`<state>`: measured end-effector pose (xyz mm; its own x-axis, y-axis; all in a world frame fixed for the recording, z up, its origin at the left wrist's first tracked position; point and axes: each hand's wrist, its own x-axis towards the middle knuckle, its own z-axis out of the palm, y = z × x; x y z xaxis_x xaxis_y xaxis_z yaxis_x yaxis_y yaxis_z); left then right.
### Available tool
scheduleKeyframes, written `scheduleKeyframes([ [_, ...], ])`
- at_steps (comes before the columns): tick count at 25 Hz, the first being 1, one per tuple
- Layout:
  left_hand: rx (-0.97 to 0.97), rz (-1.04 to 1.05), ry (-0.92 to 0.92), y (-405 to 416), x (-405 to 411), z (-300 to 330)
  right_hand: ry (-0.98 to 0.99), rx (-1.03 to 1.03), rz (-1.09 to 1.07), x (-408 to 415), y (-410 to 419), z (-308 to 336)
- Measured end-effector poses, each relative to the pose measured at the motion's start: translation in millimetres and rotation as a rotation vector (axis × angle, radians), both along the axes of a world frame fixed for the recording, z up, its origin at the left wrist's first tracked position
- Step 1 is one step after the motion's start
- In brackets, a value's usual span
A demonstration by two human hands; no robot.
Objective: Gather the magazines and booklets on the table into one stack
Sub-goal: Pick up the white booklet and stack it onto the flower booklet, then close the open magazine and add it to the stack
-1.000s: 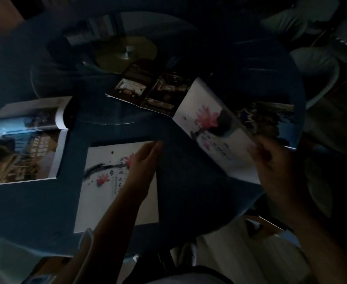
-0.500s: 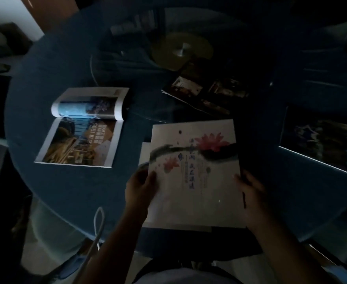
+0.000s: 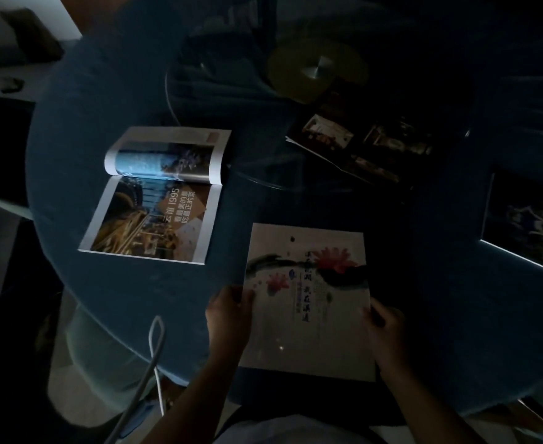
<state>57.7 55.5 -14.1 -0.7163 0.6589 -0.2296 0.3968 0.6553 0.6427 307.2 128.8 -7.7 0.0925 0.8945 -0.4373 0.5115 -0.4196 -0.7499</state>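
Note:
A white booklet with pink flowers (image 3: pixel 308 302) lies near the front edge of the round blue table (image 3: pixel 129 302), squared on top of a second one that is now hidden. My left hand (image 3: pixel 228 318) grips its left edge and my right hand (image 3: pixel 387 334) grips its right edge. An open magazine with photo pages (image 3: pixel 158 197) lies to the left. A dark open magazine (image 3: pixel 359 145) rests further back on the glass turntable. Another dark magazine (image 3: pixel 526 225) lies at the right.
A glass turntable (image 3: pixel 263 174) with a yellowish hub (image 3: pixel 315 68) fills the table's middle. A white cable (image 3: pixel 154 344) hangs in front of the table edge at the lower left. The room is dim, with chairs barely visible around the table.
My right hand carried the flowered booklet from the right and laid it over the matching one. Both hands then pulled the pair into line, so the lower booklet no longer shows.

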Motion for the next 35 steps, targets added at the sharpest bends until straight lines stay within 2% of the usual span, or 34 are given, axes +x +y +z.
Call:
scheduleKeyframes([
  [3,-0.034,-0.033,0.000,6,-8,3,-0.108,-0.003,0.083,-4,3,3],
  [7,-0.125,-0.129,-0.080,10,-22,6,-0.307,-0.123,0.221,-15,16,19],
  [9,-0.120,-0.131,-0.133,14,-33,8,-0.361,-0.107,0.253,-35,25,34],
  [11,-0.091,-0.039,-0.173,14,-49,8,-0.327,0.044,0.292,-69,35,49],
  [14,0.016,0.269,-0.317,8,-76,8,-0.320,0.157,0.497,-132,60,57],
  [19,0.317,0.768,-0.620,7,-122,6,-0.003,0.115,0.632,-249,115,36],
  [21,0.522,0.895,-0.813,12,-128,12,0.064,0.109,0.617,-282,133,24],
  [23,0.636,0.989,-0.960,16,-131,17,0.108,0.105,0.596,-307,149,10],
  [29,0.668,1.132,-1.113,22,-142,16,0.346,-0.058,0.534,-335,161,-22],
  [32,0.569,1.184,-1.069,28,-148,14,0.341,-0.043,0.546,-331,157,-23],
  [35,0.468,1.098,-1.031,28,-153,8,0.337,-0.020,0.631,-320,148,-21],
])
